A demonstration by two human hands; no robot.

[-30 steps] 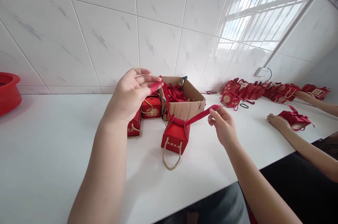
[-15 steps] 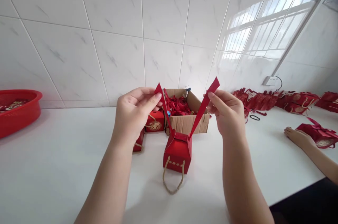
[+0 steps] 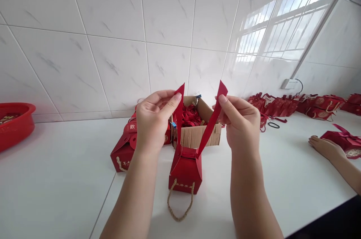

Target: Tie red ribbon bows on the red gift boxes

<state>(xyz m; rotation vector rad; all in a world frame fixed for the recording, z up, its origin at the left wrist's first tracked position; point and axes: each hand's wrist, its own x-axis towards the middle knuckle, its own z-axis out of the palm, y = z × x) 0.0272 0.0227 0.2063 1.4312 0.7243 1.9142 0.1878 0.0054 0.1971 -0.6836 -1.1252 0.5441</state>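
Note:
A small red gift box (image 3: 185, 171) stands upright on the white table, a twine handle (image 3: 180, 216) drooping from its near side. A red ribbon (image 3: 208, 130) runs through its top, and both ends rise in a V. My left hand (image 3: 158, 113) pinches the left end between thumb and fingers. The other end is pinched by my right hand (image 3: 239, 118), its pointed tip sticking up past the thumb. Both hands are above the box and do not touch it.
Behind the box stands an open cardboard carton (image 3: 197, 136) full of red ribbons. More red boxes (image 3: 124, 152) sit behind my left forearm. A red plastic basket (image 3: 17, 124) is at far left. At right, another person's hand (image 3: 327, 148) touches a bow-tied red box (image 3: 345, 141).
My hands have come closer together, so the ribbon ends stand nearer each other. The view has shifted a little, showing more red boxes at left.

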